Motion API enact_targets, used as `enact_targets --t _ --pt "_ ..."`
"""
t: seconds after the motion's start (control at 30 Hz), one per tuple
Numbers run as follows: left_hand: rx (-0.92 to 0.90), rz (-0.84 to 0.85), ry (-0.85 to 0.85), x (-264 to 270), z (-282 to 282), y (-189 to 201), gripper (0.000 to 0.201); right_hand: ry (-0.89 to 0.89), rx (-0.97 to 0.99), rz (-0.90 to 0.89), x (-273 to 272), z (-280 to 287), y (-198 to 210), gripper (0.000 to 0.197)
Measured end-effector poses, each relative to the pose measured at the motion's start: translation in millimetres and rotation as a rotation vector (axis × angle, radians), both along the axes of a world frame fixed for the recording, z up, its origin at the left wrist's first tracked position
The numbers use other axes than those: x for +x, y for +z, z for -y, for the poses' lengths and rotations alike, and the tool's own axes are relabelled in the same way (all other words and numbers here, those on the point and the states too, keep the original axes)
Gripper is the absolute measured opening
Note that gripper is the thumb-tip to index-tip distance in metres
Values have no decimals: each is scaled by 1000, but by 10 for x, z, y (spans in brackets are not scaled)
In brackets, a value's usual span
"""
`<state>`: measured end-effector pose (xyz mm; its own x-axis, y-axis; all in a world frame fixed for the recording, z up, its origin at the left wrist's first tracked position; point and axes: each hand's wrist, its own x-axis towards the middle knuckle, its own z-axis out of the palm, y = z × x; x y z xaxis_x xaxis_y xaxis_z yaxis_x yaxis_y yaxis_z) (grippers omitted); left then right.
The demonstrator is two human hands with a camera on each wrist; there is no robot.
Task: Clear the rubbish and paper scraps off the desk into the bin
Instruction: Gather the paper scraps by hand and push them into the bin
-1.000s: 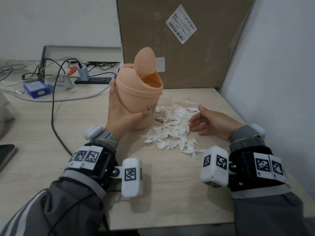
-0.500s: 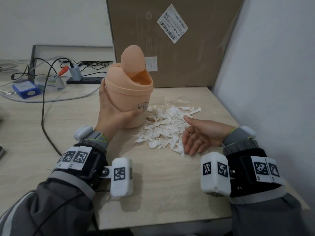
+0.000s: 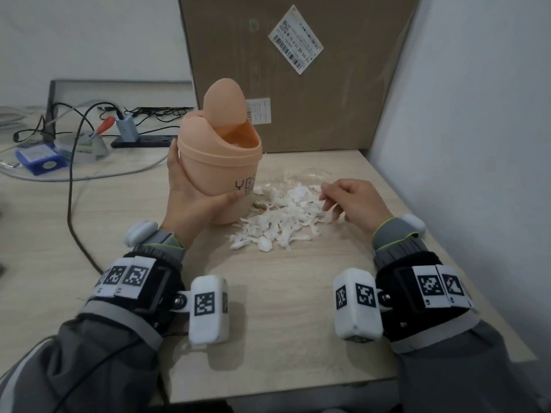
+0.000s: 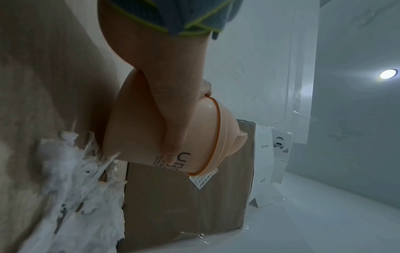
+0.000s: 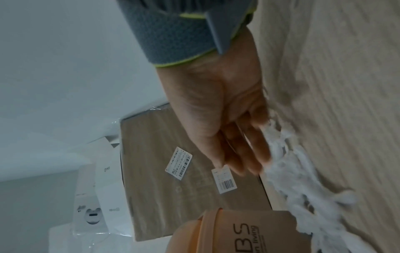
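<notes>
A peach desk bin [image 3: 220,174] with its swing lid tipped up stands on the wooden desk [image 3: 283,308]. My left hand [image 3: 190,204] grips its side, thumb across the front near the printed letters; the left wrist view shows the same hold on the bin [image 4: 140,137]. A heap of white paper scraps [image 3: 283,219] lies just right of the bin's base. My right hand [image 3: 343,201] sits at the heap's right edge, back up, fingers bent down onto the scraps. In the right wrist view its fingers [image 5: 244,154] look loose and extended against the scraps [image 5: 303,188], holding nothing.
A large cardboard box [image 3: 298,84] stands right behind the bin, and a wall [image 3: 477,144] closes the desk's right side. A clear film scrap [image 3: 307,175] lies behind the heap. A black cable [image 3: 71,189], a blue box [image 3: 40,158] and a power strip [image 3: 143,141] sit at the left.
My right hand moved from the heap's near edge to its right side and turned back up. The scraps sit closer to the bin. The left hand kept holding the bin.
</notes>
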<state>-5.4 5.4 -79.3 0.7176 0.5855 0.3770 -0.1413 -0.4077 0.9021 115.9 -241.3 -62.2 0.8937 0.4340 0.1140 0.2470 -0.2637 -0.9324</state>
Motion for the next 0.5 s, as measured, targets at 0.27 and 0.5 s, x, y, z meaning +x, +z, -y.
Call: enact_targets --t 0.27,0.5 --pt "5 -13 -8 17 3 -10 141 -59 -558 244 157 -54 -186 63" --pt "6 10 -23 26 -6 -27 141 48 -633 345 71 -163 -166 43"
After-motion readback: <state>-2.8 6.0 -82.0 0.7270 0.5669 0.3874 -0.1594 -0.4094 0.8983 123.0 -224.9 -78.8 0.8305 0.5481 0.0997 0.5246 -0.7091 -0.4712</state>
